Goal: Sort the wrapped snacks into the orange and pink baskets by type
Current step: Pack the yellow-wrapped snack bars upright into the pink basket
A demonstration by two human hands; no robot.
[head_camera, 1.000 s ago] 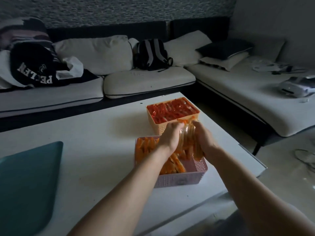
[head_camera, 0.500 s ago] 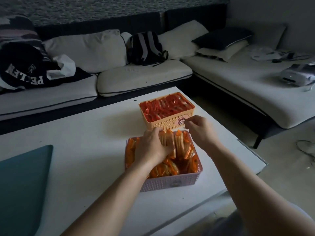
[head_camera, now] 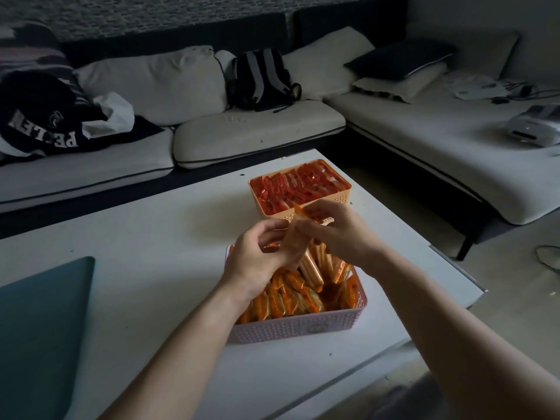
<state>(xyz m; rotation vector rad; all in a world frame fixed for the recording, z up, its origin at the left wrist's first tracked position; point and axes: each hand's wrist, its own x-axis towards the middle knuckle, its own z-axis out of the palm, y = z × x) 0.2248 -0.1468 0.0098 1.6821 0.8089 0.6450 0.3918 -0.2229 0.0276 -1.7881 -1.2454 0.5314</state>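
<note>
Head view shows both arms reaching forward over the white table (head_camera: 151,237), and the two hands meet above the back part of the pink basket (head_camera: 303,328). The left hand (head_camera: 257,253) has its fingers curled round the low part of one snack (head_camera: 295,237) in an orange wrap. The right hand (head_camera: 336,234) pinches the top part of the same snack with bent fingers. The snack stands almost upright between the hands, just in front of the orange basket (head_camera: 253,189). Orange snacks (head_camera: 288,298) fill the pink basket, and red snacks (head_camera: 300,186) fill the orange basket.
</note>
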